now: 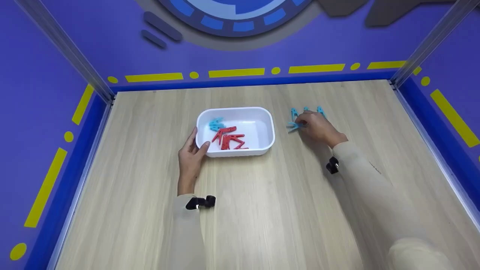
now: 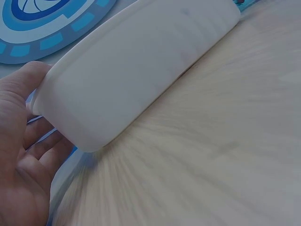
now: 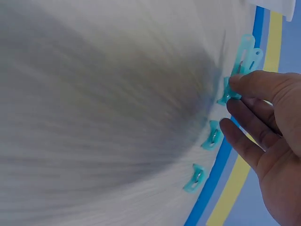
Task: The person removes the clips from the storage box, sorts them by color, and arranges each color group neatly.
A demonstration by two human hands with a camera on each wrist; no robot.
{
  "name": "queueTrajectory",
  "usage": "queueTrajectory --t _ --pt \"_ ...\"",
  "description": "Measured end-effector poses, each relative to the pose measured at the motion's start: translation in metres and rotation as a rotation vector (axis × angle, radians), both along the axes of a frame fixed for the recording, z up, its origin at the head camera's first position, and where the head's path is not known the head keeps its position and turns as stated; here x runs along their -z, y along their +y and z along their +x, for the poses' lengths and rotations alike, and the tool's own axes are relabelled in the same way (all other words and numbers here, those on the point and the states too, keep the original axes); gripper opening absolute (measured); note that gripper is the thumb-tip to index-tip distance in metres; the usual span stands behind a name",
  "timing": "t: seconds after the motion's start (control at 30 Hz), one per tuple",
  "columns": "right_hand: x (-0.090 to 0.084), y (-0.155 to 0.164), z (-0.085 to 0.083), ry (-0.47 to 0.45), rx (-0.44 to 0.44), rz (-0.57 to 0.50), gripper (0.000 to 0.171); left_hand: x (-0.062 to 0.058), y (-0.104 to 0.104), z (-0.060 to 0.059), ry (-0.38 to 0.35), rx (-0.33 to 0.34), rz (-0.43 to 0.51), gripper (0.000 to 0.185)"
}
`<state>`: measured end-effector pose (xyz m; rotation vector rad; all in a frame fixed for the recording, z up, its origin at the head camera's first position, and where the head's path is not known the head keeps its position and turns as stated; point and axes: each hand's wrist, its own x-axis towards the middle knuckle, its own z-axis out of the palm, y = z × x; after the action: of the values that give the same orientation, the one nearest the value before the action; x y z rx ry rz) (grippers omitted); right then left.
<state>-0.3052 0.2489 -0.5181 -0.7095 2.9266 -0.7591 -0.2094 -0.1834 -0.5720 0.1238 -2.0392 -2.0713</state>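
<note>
A white plastic tub (image 1: 262, 131) holds several red clothespins (image 1: 227, 140) and a small heap of light-blue clothespins (image 1: 216, 124) on its left side. My left hand (image 1: 190, 159) grips the tub's left end, its thumb at the front left corner; the left wrist view shows the fingers against the tub's outer wall (image 2: 117, 80). To the right of the tub, my right hand (image 1: 318, 127) pinches a light-blue clothespin (image 1: 292, 126) between thumb and fingers. Just behind that hand, three more light-blue clothespins (image 1: 320, 111) stand in a row, partly hidden by the fingers.
The wood-grain tabletop (image 1: 240, 210) is bounded by a blue-purple back wall (image 1: 240, 60) with yellow markings and by similar side walls. Metal posts (image 1: 427, 41) stand at the back corners. A black wrist camera (image 1: 332, 165) sits on each sleeve.
</note>
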Motion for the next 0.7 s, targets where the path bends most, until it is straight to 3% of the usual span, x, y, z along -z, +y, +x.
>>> queueTrajectory --t 0.2,0.4,0.7 --pt "0.005 0.001 0.004 -0.016 0.014 0.049 0.026 -0.002 0.001 -0.001 -0.014 -0.005 0.004 0.071" --pt "0.01 0.0 0.008 -0.043 0.032 0.025 0.032 -0.003 0.001 -0.002 -0.054 -0.009 0.002 0.07" --pt "0.01 -0.008 0.019 -0.022 0.262 -0.151 0.025 -0.003 0.001 0.0 -0.033 -0.002 -0.005 0.071"
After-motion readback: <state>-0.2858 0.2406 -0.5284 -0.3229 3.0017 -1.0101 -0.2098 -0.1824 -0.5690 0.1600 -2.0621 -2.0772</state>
